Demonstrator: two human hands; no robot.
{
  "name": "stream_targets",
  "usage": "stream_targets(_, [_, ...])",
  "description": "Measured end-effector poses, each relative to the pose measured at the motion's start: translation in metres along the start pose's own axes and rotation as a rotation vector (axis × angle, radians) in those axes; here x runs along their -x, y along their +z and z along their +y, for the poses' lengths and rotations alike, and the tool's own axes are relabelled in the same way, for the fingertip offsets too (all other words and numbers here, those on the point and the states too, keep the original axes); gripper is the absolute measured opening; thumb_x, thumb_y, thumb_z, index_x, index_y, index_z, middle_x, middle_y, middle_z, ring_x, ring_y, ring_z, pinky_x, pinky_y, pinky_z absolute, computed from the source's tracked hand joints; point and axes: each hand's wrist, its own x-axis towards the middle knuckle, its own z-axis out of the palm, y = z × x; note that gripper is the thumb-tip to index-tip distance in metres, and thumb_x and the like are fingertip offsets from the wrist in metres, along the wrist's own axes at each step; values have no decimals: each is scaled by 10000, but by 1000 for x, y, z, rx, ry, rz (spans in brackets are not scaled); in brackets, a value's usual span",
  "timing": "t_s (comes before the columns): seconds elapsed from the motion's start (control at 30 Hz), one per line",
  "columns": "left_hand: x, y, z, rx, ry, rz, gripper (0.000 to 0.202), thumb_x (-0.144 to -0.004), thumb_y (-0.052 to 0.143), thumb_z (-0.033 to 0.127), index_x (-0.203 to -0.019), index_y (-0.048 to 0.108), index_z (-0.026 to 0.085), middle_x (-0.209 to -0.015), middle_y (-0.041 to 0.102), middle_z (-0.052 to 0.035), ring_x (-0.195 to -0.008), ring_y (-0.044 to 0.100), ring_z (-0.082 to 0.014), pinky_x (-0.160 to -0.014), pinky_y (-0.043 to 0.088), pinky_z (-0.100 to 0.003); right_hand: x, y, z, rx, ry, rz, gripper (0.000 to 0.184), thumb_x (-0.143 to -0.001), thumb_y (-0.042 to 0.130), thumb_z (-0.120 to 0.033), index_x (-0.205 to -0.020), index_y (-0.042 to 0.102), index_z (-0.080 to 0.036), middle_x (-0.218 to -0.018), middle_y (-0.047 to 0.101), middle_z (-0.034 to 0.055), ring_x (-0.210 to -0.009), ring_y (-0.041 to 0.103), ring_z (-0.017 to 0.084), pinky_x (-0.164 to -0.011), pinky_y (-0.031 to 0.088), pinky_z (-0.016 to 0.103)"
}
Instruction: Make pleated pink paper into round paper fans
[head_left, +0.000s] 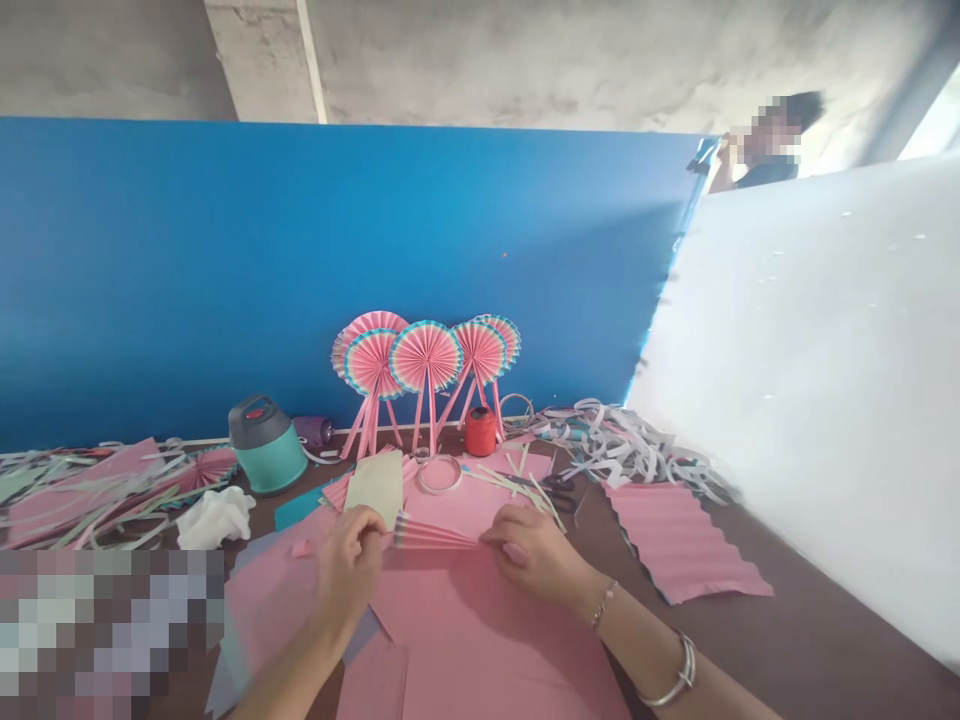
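Pink pleated paper [436, 534] — long axis crosswise, spanning hand to hand; left hand [355, 545] pinches fanned end, right hand [534, 552] narrow end — fingers closed on both.

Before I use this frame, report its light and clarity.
All in the head view: brightness washes out the white panel; soft shadow darkens the blue panel toward its right; another falls on the pink sheet beneath the right hand; pixelation covers the lower-left corner.
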Motion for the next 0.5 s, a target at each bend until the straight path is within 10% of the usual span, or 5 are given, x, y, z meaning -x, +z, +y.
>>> stream_targets(0.17, [15,6,15,265,-54,-198,243,-774,423,261,-721,650,190,-681,655,-38,-671,605,-186,-598,461,-268,1,3,-11,-269,-10,252,186,-830,473,-160,-877,642,-222,-761,607,41,-702,585,157,-648,471,270])
stream_targets(0.3, [26,20,28,439,-80,-374,292,-828,530,405,-903,694,176,-848,719,-61,-792,644,-200,-715,501,-272,5,9,-25,-162,-97,183,208,-860,447,-159,-957,620,-223,-853,614,60,-768,592,159,-687,470,263])
stream_targets(0.5, [29,30,22,315,-93,-164,328,-855,515,429,-733,681,173,-657,675,-29,-665,622,-191,-627,487,-268,6,17,-31,141,-188,54,196,-897,451,-207,-1027,597,-212,-894,637,60,-766,584,158,-681,439,274])
